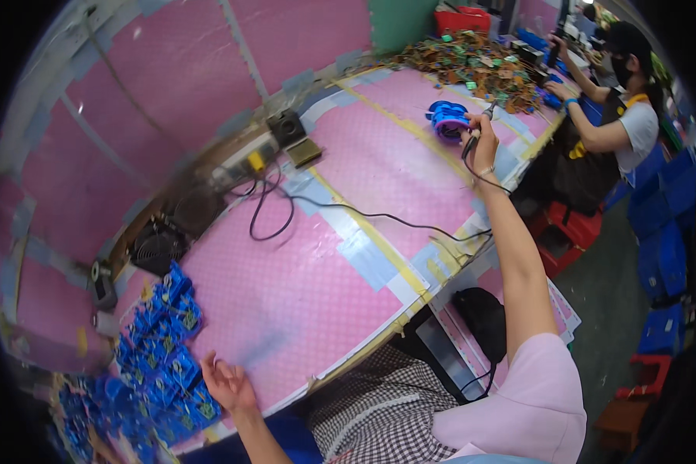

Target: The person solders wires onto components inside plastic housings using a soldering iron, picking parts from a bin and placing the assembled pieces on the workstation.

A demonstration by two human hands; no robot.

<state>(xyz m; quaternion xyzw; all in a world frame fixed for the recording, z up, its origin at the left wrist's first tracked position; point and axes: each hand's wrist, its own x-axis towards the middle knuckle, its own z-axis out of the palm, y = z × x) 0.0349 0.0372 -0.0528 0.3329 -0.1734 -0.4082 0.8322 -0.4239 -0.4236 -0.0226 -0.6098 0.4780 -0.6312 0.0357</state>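
The right hand [483, 143] is stretched far out over the pink foam-covered worktop [317, 286], close to its right edge. Its fingers are closed around a thin black soldering pen [478, 127] with a long black cord [379, 215]. The pen's tip touches a small round blue plastic fan [446, 118] that sits on the worktop near the far right corner. The cord runs back across the middle of the worktop toward the back edge.

The left hand [228, 384] is open with loose, curled fingers and holds nothing. It rests at the near left corner, just beside a big heap of small blue plastic parts [158, 348] that spreads along the left edge.

Along the back edge stand a black square box fan [156, 246], a grey power strip with a yellow button [243, 164] and a small black square stand [288, 127] with a brown pad next to it. Strips of yellow and grey tape cross the pink top.

At the far corner lies a big messy pile of green and brown circuit boards [479, 66], just behind the blue fan. Another person in a white top and dark apron [622, 124] sits at that corner with their hands in the pile. Blue plastic crates [673, 209] stand on the floor to the right.
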